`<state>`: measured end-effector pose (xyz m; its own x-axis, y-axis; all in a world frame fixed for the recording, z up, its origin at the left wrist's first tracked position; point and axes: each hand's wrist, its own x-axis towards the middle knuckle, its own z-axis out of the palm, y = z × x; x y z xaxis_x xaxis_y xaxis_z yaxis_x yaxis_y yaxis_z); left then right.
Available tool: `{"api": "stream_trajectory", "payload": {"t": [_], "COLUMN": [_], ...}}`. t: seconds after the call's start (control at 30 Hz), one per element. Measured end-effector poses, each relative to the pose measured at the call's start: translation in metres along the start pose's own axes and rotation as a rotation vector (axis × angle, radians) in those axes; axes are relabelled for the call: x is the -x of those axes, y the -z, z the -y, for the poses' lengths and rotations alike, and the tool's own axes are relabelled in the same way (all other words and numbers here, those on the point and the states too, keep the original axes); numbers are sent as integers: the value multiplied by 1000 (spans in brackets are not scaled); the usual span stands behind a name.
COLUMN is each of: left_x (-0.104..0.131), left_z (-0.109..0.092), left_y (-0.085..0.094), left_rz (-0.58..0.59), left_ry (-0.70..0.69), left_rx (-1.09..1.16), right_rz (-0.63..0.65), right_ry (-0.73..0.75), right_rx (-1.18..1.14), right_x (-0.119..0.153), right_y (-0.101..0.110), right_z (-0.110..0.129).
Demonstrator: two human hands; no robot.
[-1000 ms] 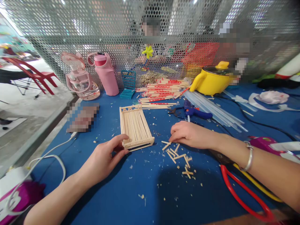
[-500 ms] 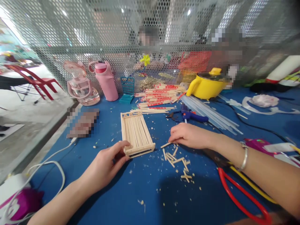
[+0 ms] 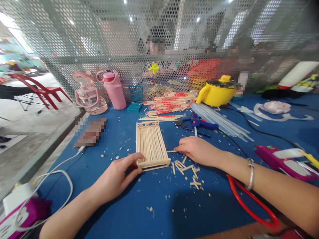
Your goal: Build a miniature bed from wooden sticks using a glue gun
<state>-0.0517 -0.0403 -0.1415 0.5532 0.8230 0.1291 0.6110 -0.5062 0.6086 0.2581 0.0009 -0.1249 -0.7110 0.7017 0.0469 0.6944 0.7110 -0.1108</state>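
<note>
A small bed-shaped frame of pale wooden sticks [image 3: 152, 144] lies on the blue tabletop. My left hand [image 3: 124, 172] pinches its near left corner between thumb and fingers. To the right of the frame, my right hand [image 3: 193, 149] is closed on a short wooden stick [image 3: 171, 151], whose far end reaches close to the frame's right side; I cannot tell whether they touch. Several cut stick pieces [image 3: 183, 166] are scattered just below that hand. Beyond it rests a blue glue gun [image 3: 203, 124].
Behind stand a pink bottle [image 3: 116, 93], a clear jug [image 3: 91, 101], a teal miniature chair [image 3: 135, 99] and a yellow pot [image 3: 218, 94]. Bundled sticks [image 3: 169, 101] and clear glue sticks [image 3: 221, 122] lie across the back. A red-handled tool [image 3: 251, 205] lies beneath my right forearm.
My right hand has moved the short stick left, close to the frame's side. The frame, in my left hand, appears turned slightly. The camera view has shifted a little.
</note>
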Motion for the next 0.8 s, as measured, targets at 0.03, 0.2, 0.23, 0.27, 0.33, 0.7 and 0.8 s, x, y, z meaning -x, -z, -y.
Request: {"api": "stream_trajectory", "payload": {"t": [0.03, 0.2, 0.23, 0.27, 0.33, 0.7, 0.8], "left_x": [1, 2, 2, 1, 1, -17, -28], "left_z": [0, -2, -3, -4, -6, -23, -28], "left_y": [-1, -6, -7, -7, -9, -13, 0], "left_rz": [11, 15, 4, -10, -45, -110, 40], "left_ry": [-12, -36, -35, -29, -12, 33, 45], "left_rx": [4, -6, -13, -19, -19, 43, 27], "right_rz": [2, 19, -16, -71, -174, 77, 183], "right_ry": [-10, -68, -107, -160, -299, -435, -414], "right_rx": [-20, -122, -132, -136, -119, -153, -155], "right_x": [4, 19, 23, 28, 40, 44, 23], "right_y": [0, -2, 0, 2, 8, 9, 20], "right_z": [2, 9, 11, 14, 25, 73, 64]}}
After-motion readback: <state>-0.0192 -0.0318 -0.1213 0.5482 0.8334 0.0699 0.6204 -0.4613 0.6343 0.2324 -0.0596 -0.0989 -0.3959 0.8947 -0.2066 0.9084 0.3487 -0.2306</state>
